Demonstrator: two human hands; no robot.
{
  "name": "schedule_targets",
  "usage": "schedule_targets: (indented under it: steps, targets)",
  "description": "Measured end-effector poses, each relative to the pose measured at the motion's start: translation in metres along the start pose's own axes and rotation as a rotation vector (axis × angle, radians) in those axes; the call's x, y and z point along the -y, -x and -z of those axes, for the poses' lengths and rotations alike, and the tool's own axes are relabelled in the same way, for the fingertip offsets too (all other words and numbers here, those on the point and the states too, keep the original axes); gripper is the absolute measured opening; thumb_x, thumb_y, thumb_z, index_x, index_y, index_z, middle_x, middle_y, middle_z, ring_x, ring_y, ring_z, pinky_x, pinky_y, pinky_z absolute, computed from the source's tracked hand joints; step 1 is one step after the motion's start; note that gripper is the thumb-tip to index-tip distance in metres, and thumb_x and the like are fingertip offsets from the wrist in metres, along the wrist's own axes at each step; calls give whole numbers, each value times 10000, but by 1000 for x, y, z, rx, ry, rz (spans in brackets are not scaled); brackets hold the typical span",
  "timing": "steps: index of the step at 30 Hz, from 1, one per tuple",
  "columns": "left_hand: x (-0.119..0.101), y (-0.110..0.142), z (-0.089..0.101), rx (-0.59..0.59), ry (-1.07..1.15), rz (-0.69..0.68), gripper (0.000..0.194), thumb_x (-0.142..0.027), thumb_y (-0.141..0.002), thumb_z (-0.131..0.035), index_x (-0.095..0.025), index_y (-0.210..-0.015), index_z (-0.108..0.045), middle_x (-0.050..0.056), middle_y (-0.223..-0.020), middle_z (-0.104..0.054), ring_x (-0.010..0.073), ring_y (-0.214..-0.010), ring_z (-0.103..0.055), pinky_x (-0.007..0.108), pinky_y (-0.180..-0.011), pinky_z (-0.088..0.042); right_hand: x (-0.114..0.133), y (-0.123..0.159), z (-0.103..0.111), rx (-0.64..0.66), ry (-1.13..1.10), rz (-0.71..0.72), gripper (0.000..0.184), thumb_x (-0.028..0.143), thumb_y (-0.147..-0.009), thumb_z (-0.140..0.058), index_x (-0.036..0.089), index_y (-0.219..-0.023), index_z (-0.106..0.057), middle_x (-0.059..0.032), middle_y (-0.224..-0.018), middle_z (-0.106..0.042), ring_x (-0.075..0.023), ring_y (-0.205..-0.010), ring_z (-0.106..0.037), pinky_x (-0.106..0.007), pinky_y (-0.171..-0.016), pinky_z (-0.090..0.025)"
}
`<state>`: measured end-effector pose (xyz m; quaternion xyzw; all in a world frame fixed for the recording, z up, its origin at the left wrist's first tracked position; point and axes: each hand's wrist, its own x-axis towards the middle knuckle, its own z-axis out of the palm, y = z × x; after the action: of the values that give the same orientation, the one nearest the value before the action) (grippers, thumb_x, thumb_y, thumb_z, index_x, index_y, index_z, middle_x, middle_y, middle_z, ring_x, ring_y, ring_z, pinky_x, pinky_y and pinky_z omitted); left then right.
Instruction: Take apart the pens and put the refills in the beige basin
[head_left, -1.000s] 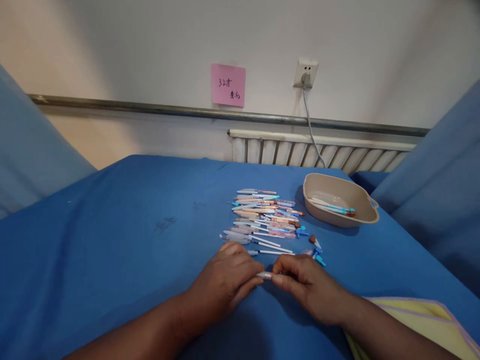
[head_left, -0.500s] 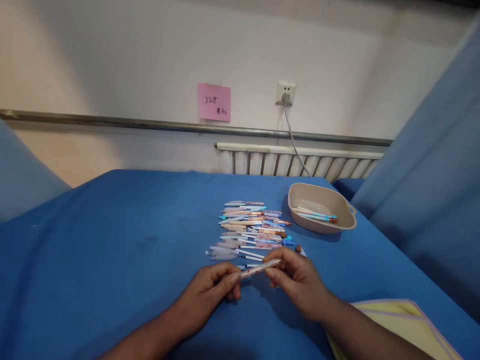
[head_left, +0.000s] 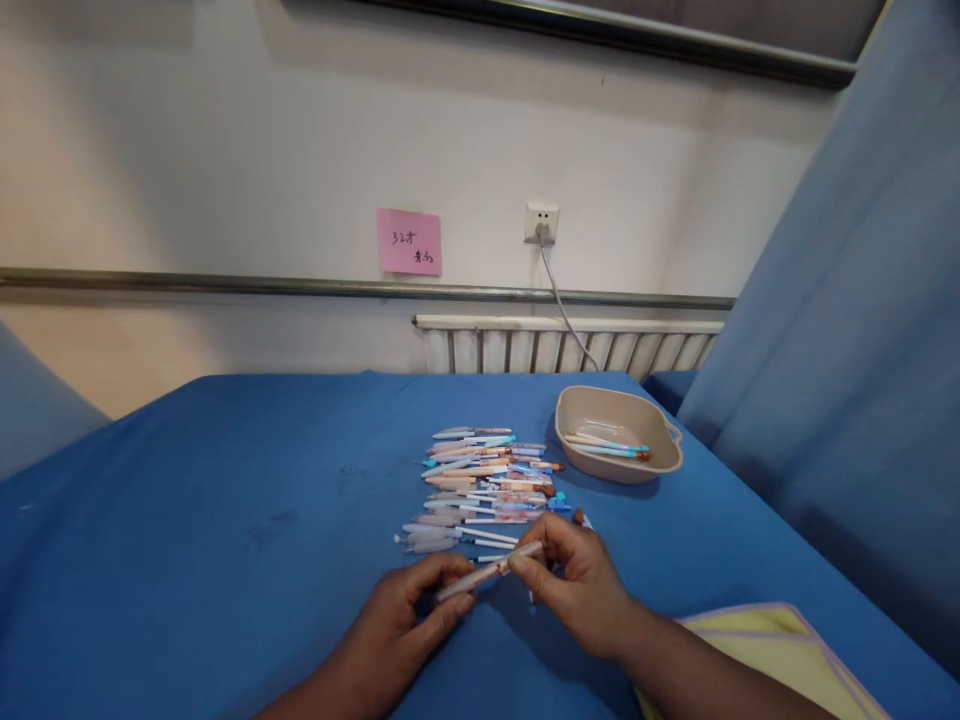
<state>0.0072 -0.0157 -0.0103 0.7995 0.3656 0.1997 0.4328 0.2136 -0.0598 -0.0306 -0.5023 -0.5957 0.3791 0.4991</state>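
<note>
A slim pen (head_left: 481, 575) with a pale, patterned barrel and small red marks is held slanting over the near side of the bed-like blue surface. My right hand (head_left: 581, 590) pinches its upper right end between thumb and fingers. Around the lower left end are the thumb and fingers of my left hand (head_left: 397, 625), the thumb lying just below the pen. Just beyond both hands lies a column of pen parts (head_left: 487, 480): pale barrels, white refills and coloured pieces side by side. My right fingers hide its nearest right part.
A beige basin (head_left: 619, 470) at the right holds several pens (head_left: 607, 447) with blue ends. A folded yellow cloth (head_left: 757, 650) lies by my right forearm. Behind are a radiator (head_left: 517, 350), a plugged socket (head_left: 541, 222) and a pink note (head_left: 409, 242). A blue curtain (head_left: 810, 330) hangs right.
My view has tilted up and shifted slightly right. More of the pen's left end shows now, as my left thumb has dropped below it and the grip there looks looser.
</note>
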Motion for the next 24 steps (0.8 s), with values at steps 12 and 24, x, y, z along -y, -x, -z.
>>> schedule_targets:
  steps: [12,24]
  targets:
    - [9,-4,-6,19,-68,-51,187,-336,-889,-515,-193,-891,-636,-18,-788,-629,147,-759,-571,210,-707,-425,13,11,3,-3,354,286,73,234,-862,-566,182,-895,-605,-7,-761,-638,-117,-674,-582,-217,-628,-414]
    - [8,-1,3,-70,-145,-98,185,-360,-880,-522,-258,-939,-664,-20,-876,-702,167,-810,-633,204,-747,-474,11,-5,9,67,874,554,132,248,-893,-546,261,-1022,-573,1,-1008,-638,-180,-886,-544,-311,-755,-368]
